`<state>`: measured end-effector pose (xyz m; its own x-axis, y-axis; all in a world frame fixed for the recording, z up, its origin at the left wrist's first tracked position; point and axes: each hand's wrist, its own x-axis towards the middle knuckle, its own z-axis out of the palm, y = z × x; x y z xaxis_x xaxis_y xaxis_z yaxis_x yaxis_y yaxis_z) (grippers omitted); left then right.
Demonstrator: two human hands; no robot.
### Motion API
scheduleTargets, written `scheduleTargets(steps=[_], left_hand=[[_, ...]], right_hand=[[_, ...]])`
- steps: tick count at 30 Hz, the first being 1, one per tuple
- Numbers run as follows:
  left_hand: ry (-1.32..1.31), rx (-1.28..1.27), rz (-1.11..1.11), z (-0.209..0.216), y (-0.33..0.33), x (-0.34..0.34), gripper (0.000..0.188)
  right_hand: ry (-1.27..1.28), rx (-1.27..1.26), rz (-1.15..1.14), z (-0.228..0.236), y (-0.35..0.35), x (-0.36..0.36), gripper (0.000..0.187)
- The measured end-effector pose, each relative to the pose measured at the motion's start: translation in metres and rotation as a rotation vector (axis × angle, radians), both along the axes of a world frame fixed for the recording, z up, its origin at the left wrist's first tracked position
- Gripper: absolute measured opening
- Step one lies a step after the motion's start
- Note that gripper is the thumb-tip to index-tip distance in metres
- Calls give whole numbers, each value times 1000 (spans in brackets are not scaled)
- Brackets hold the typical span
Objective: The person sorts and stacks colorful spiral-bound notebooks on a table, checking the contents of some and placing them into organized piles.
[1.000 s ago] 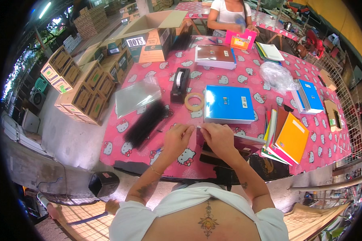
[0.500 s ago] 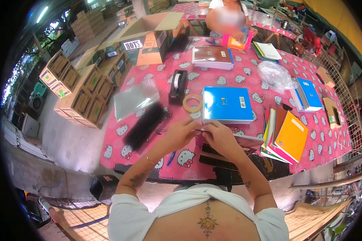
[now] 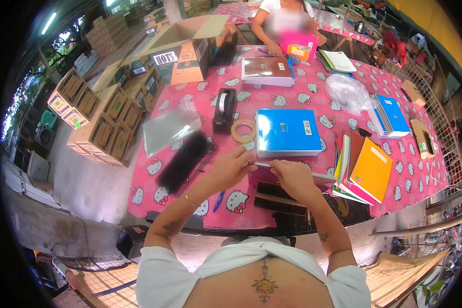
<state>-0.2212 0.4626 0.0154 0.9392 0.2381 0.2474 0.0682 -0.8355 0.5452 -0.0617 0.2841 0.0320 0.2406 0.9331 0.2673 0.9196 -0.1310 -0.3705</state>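
Observation:
A notebook with a dark magenta side [image 3: 263, 176] is tipped up at the near part of the table, its long edge running to the right past my hands. My left hand [image 3: 232, 168] pinches that upper edge at its left end. My right hand [image 3: 293, 178] is closed on the same edge a little to the right, a short pale strip showing between the two hands. Most of the notebook is hidden behind my right hand and forearm. Just beyond lies a stack of blue notebooks [image 3: 286, 131]. Left of my left hand lies a bundle of thin black strands [image 3: 184, 160].
A tape roll [image 3: 243, 131], a black tape dispenser [image 3: 224, 112] and clear plastic sheets [image 3: 172, 128] lie beyond my left hand. Fanned notebooks [image 3: 372, 172] are at right, a blue pen [image 3: 218, 200] near the front edge. Across the table a person handles a pink notebook [image 3: 307, 42].
My right hand has slid right along the edge, away from my left hand, baring a pale strip between them. The person opposite has raised the pink notebook and moved slightly left.

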Motion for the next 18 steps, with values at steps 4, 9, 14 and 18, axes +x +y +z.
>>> scheduleTargets(steps=[4,9,14,18], left_hand=[[3,287,110,-6,-26,14,61],[-40,420,313,-103,-96,-13,90],[-93,530,394,-56,-52,19,97],[28,475,239,-99,-97,-11,96]], right_hand=[[12,98,23,-2,4,6,14],[10,49,-13,-5,4,5,15],[-2,9,0,1,6,6,15],[39,102,29,-8,6,10,15]])
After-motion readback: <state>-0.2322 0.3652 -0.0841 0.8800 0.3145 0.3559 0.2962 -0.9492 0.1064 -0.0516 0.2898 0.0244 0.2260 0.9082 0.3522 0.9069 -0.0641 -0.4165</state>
